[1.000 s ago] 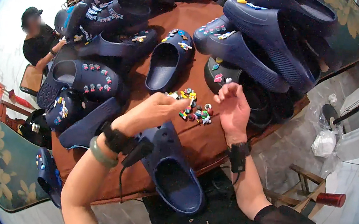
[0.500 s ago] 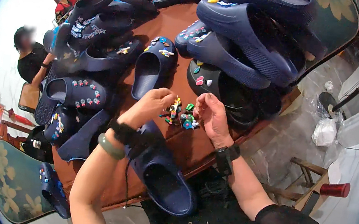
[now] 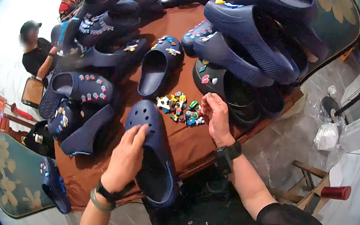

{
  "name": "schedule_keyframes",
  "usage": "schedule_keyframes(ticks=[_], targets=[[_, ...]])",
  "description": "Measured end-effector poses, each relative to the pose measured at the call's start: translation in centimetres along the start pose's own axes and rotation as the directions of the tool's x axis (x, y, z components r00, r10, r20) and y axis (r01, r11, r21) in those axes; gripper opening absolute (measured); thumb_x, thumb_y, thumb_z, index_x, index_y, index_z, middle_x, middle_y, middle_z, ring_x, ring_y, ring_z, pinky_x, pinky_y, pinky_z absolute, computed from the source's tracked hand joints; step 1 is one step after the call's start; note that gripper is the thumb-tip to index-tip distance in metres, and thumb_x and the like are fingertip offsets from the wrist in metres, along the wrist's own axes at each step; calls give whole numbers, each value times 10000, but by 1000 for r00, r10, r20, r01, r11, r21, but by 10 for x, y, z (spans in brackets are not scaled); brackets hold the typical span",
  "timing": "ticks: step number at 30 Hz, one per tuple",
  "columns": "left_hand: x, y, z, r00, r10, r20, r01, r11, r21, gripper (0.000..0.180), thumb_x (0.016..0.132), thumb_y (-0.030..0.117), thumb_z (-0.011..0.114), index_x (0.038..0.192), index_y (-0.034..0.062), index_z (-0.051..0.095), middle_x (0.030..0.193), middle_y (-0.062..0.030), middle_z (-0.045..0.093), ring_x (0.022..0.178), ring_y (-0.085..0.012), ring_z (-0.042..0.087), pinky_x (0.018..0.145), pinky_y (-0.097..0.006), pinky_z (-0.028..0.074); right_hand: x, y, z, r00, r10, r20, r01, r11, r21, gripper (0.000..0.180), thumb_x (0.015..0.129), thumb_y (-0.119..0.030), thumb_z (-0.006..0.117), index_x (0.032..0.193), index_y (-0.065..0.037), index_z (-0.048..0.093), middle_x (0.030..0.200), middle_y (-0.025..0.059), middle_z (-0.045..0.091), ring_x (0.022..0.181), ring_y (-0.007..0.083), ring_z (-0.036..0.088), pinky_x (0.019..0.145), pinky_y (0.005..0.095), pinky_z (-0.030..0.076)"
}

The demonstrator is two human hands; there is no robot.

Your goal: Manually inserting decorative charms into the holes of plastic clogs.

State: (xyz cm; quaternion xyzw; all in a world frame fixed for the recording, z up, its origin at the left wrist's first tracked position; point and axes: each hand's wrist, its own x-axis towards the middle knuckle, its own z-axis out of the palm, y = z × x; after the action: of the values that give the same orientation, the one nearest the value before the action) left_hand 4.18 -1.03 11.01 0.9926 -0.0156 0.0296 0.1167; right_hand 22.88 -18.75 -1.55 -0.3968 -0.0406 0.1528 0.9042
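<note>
Left fingers [image 3: 136, 135] flat on clog [image 3: 151, 150], right fingers [image 3: 208, 105] pinching charms [image 3: 179, 108]

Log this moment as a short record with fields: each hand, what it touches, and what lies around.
left hand: rests on the plain navy clog, fingers over its holed toe
right hand: fingers at the edge of the pile of small colourful charms
surface: brown table
around: decorated navy clogs and a stack of them at the far right
</note>
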Motion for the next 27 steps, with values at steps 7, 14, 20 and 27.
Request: schedule_keyframes(ticks=[7, 14, 20, 27], targets=[[-4, 54, -84, 782, -75, -619, -348, 771, -534, 574, 808, 91, 638, 1309, -92, 425, 1257, -203, 521, 1178, -295, 520, 909, -363, 451, 7, 5, -1, 1000, -16, -14, 13, 984, -178, 197, 949, -215, 558, 821, -69, 587, 708, -32, 532, 615, 44, 471, 586, 207, 410], [-35, 55, -160, 809, -120, -575, -138, 912, -385, 668, 804, 321, 642, 1296, -93, 461, 1146, -202, 584, 1072, -279, 570, 712, -286, 515, 7, 10, 9, 991, -101, 90, 120, 966, -231, 126, 935, -157, 569, 872, -56, 611, 773, -29, 592, 666, 51, 521, 621, 204, 424], [-52, 53, -173, 765, -70, -640, -127, 958, -257, 722, 805, 400, 633, 1318, -74, 449, 1218, -206, 544, 1095, -285, 554, 704, -289, 499, -10, 1, 18, 983, -146, 112, 181, 879, -441, 91, 917, -108, 563, 902, -30, 607, 762, -18, 554, 662, 65, 502, 611, 214, 400], [-50, 49, -159, 729, -45, -683, -101, 980, -173, 786, 807, 492, 621, 1343, -51, 434, 1303, -211, 497, 1123, -292, 535, 694, -293, 481, -1, 12, 2, 977, -174, 122, 207, 905, -372, 120, 928, -132, 578, 847, -44, 593, 709, -44, 522, 620, 47, 446, 580, 210, 360]])
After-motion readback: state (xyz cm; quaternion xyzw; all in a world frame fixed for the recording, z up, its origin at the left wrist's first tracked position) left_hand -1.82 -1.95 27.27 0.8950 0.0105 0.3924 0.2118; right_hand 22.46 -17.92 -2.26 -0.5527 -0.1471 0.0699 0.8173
